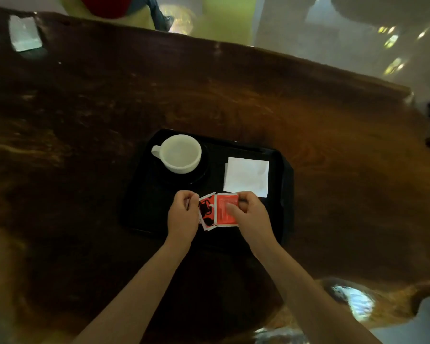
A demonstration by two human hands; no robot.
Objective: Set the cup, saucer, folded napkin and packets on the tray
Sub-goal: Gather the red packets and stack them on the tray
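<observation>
On the dark wooden desk (258, 100) sat the black tray (284, 194), where I logged the white cup (180, 153) on its dark saucer (204, 170), far left, and the folded napkin (246, 176), far right. Over the near edge, the left hand (183, 217) pinched one red packet (206, 214); the right hand (248, 214) pinched another packet (223, 207), fingers closed on each.

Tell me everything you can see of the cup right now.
The cup is white, wide and shallow, glossy like ceramic, with one loop handle pointing to the picture's left. It stands upright and looks empty. It sits on a dark saucer in the far left part of the black tray. Neither hand touches it; both are nearer, busy with the red packets.
</observation>
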